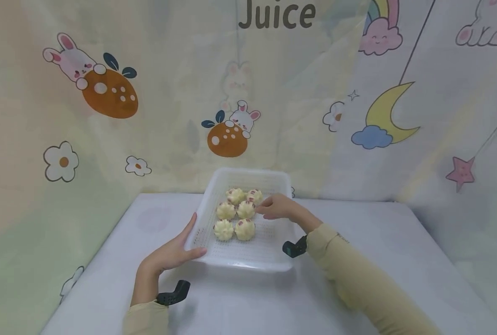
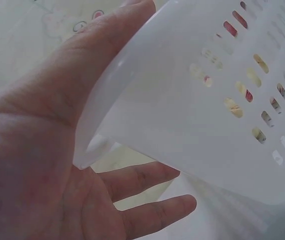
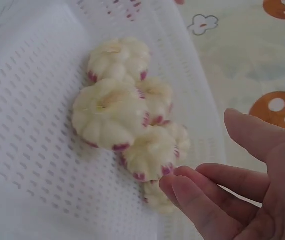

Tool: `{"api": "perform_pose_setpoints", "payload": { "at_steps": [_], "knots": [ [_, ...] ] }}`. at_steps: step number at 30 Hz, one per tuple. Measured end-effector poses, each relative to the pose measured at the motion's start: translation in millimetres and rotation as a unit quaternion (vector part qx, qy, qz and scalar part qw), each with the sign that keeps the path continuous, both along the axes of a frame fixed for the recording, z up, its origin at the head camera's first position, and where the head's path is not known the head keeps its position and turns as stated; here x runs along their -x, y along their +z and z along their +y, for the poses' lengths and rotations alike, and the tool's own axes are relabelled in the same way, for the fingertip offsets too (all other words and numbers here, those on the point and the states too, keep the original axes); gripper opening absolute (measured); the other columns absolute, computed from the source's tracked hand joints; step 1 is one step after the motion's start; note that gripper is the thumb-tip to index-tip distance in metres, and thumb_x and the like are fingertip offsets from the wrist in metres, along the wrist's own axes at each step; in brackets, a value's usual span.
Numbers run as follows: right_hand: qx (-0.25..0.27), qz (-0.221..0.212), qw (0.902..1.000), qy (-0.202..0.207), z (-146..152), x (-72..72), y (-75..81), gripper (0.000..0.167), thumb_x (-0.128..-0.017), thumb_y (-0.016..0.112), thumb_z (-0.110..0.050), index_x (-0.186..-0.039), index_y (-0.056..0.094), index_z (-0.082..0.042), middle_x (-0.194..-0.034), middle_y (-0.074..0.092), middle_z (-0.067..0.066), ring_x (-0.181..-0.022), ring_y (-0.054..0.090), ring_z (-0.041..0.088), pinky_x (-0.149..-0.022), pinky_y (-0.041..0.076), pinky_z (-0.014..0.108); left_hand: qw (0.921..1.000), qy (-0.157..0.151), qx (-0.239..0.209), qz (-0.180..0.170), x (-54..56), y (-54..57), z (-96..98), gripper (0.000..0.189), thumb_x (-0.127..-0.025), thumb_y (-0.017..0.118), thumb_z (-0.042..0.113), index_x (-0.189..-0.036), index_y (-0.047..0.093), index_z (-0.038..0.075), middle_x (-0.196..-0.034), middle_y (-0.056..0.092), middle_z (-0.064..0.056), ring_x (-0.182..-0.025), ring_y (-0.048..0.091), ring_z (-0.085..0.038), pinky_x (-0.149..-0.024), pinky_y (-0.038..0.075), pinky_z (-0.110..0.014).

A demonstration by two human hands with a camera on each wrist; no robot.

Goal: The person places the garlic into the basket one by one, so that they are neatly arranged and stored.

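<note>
A white perforated plastic basket (image 1: pixel 269 246) contains several cream garlic bulbs (image 1: pixel 245 229) with purple marks, grouped left of its middle. At the basket's front left corner, my left hand (image 1: pixel 168 251) grips the rim. The left wrist view shows the basket wall (image 2: pixel 152 110) between the fingers, two of them stretched out beneath. My right hand (image 1: pixel 279 207) hovers over the basket's right half, holding nothing. In the right wrist view its fingertips (image 3: pixel 182 185) overlap the lower garlic bulbs, and the thumb stands apart from the fingers.
The basket is over a white table (image 1: pixel 357 242), towards its back edge. Behind hangs a printed cloth (image 1: pixel 173 93) with rabbits, oranges and flowers. A black wrist device (image 1: pixel 294 246) on the right arm is close to the basket's right side.
</note>
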State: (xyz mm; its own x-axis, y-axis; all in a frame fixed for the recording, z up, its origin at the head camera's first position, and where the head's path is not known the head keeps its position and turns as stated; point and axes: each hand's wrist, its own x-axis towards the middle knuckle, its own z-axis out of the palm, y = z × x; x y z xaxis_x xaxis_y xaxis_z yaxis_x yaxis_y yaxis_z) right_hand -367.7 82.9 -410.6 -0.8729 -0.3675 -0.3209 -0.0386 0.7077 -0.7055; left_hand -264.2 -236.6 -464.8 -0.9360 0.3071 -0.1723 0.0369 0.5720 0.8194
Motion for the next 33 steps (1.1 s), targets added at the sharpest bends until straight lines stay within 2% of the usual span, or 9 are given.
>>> {"api": "perform_pose_setpoints", "payload": {
  "at_steps": [6,12,17,20,24,28,33],
  "knots": [
    [0.059,0.008,0.9982,0.004,30.0,-10.6,23.3,0.048,-0.093,0.060,-0.035,-0.130,0.057,-0.004,-0.127,0.061,0.014,-0.110,0.063,0.025,-0.092,0.050,0.036,1.0000,-0.005,0.003,-0.003,-0.8,6.3,-3.4,0.111,-0.081,0.071,0.045,-0.152,-0.012,0.029,-0.160,0.009,-0.012,-0.144,0.020,-0.039,-0.109,0.020,-0.062],
    [0.070,0.045,0.9965,0.005,67.1,-34.4,30.2,0.054,-0.092,0.060,-0.040,-0.134,0.053,-0.006,-0.132,0.057,0.014,-0.115,0.060,0.027,-0.091,0.051,0.038,0.9999,0.001,0.011,-0.004,-1.2,7.8,-3.6,0.112,-0.080,0.071,0.046,-0.152,-0.012,0.028,-0.161,0.007,-0.012,-0.144,0.018,-0.039,-0.109,0.019,-0.063],
    [0.071,0.065,0.9953,-0.008,101.8,-58.1,26.2,0.057,-0.090,0.060,-0.046,-0.133,0.054,-0.009,-0.134,0.056,0.014,-0.116,0.060,0.028,-0.089,0.052,0.038,0.9999,0.000,-0.004,-0.010,-4.0,4.9,-4.2,0.110,-0.082,0.071,0.045,-0.152,-0.013,0.028,-0.161,0.006,-0.012,-0.144,0.016,-0.038,-0.110,0.018,-0.062],
    [0.054,0.079,0.9952,-0.022,122.6,-75.5,23.2,0.058,-0.089,0.060,-0.049,-0.132,0.055,-0.012,-0.132,0.057,0.013,-0.113,0.061,0.026,-0.089,0.052,0.039,0.9997,0.001,-0.017,-0.018,-5.7,1.6,-5.0,0.109,-0.083,0.070,0.043,-0.151,-0.014,0.029,-0.161,0.004,-0.011,-0.145,0.014,-0.037,-0.110,0.017,-0.062],
    [0.026,0.104,0.9937,-0.033,147.2,-101.0,19.3,0.054,-0.090,0.059,-0.047,-0.131,0.056,-0.011,-0.130,0.059,0.014,-0.106,0.064,0.024,-0.088,0.052,0.044,0.9995,-0.002,-0.030,-0.011,-5.1,-1.0,-4.8,0.109,-0.083,0.070,0.041,-0.152,-0.013,0.027,-0.161,0.004,-0.010,-0.145,0.015,-0.036,-0.111,0.017,-0.061],
    [0.017,0.106,0.9933,-0.041,165.2,-124.0,12.8,0.051,-0.092,0.059,-0.042,-0.131,0.056,-0.009,-0.128,0.060,0.015,-0.103,0.065,0.025,-0.087,0.052,0.045,0.9994,-0.007,-0.035,-0.002,-3.4,0.9,-3.2,0.109,-0.083,0.071,0.040,-0.152,-0.013,0.026,-0.161,0.003,-0.009,-0.145,0.015,-0.035,-0.112,0.016,-0.059],
    [-0.007,0.108,0.9921,-0.063,183.1,-145.2,-3.3,0.051,-0.090,0.061,-0.042,-0.128,0.058,-0.007,-0.119,0.066,0.010,-0.101,0.065,0.024,-0.083,0.052,0.046,0.9993,-0.018,-0.033,-0.001,-2.9,6.0,-0.1,0.109,-0.083,0.071,0.039,-0.151,-0.013,0.028,-0.161,0.003,-0.010,-0.145,0.015,-0.036,-0.111,0.017,-0.060]
  ]
}}
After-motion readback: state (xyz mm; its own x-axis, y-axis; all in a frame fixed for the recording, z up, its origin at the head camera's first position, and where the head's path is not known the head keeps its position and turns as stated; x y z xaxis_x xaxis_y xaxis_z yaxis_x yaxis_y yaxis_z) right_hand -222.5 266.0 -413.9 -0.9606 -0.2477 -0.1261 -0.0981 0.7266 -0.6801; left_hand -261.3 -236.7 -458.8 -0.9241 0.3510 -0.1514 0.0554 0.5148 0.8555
